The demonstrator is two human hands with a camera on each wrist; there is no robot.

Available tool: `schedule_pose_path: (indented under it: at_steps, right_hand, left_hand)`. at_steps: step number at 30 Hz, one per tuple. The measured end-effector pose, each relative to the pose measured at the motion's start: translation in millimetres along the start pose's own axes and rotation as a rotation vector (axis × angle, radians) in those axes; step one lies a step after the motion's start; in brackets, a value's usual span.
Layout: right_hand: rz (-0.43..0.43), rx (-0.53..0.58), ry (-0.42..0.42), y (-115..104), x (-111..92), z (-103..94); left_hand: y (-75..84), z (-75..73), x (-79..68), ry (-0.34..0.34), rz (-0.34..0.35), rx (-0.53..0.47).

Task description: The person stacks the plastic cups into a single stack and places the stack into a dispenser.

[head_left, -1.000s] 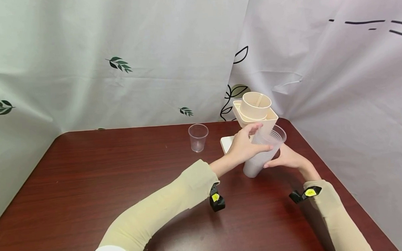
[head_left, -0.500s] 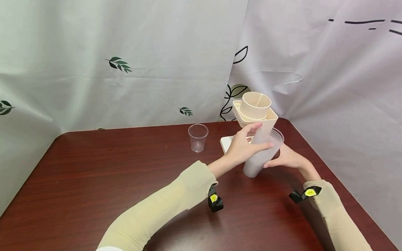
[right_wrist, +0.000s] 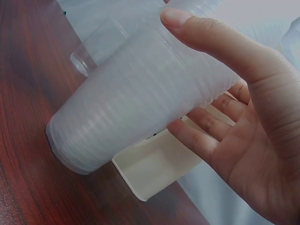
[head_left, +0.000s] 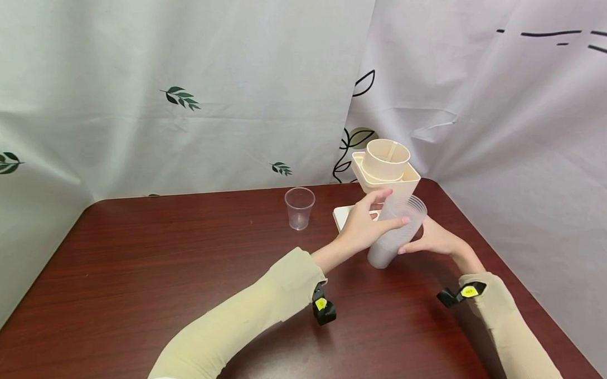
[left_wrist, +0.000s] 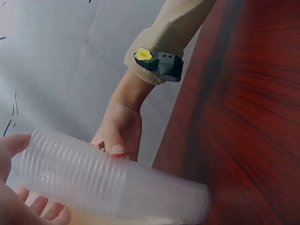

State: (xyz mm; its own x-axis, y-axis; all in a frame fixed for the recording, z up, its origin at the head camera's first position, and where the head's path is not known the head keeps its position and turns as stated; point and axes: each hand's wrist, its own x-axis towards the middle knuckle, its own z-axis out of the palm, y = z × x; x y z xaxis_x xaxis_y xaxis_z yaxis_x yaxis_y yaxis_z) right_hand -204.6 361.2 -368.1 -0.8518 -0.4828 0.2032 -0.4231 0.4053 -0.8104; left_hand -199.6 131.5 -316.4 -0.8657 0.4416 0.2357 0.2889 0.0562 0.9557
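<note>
A tilted stack of clear plastic cups (head_left: pixel 396 231) leans with its rims up and its base near the table. In the head view my left hand (head_left: pixel 366 223) holds the upper end, thumb on one side and fingers on the other. Its thumb and fingertips lie against the ribbed rims in the left wrist view. My right hand (head_left: pixel 434 238) grips the stack from the right, lower down, its thumb (right_wrist: pixel 206 35) across the cups in the right wrist view. Right behind the stack stands a cream cup dispenser (head_left: pixel 385 167) with a round open top.
A single clear plastic cup (head_left: pixel 299 209) stands upright on the dark red wooden table (head_left: pixel 185 260), left of the dispenser. The dispenser's flat base (head_left: pixel 342 216) shows behind my left hand. Pale curtains (head_left: pixel 230 103) close off the back and the right side.
The top rims of the stack have moved down and left, so the stack looks shorter. My left hand and forearm have shifted slightly left and down; the right hand has stayed put.
</note>
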Motion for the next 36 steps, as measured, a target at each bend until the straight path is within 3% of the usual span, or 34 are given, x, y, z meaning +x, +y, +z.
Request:
schedule_pose_path:
  at_steps: [11, 21, 26, 36]
  right_hand:
    - [-0.007, 0.003, -0.015, 2, -1, 0.2]
    - [-0.003, -0.03, 0.001, 4, -1, -2.2]
    - [-0.003, -0.034, 0.002, 4, -2, -2.7]
    - [-0.009, -0.033, -0.001, 2, -1, -1.5]
  left_hand:
    - [-12.7, -9.1, -5.9, 0.03, 0.03, -0.042]
    - [-35.5, -34.1, -11.8, 0.196, 0.037, -0.069]
    - [-41.0, -51.1, -7.9, 0.284, 0.084, -0.045]
    - [-56.2, -99.0, -10.4, 0.403, 0.204, 0.126]
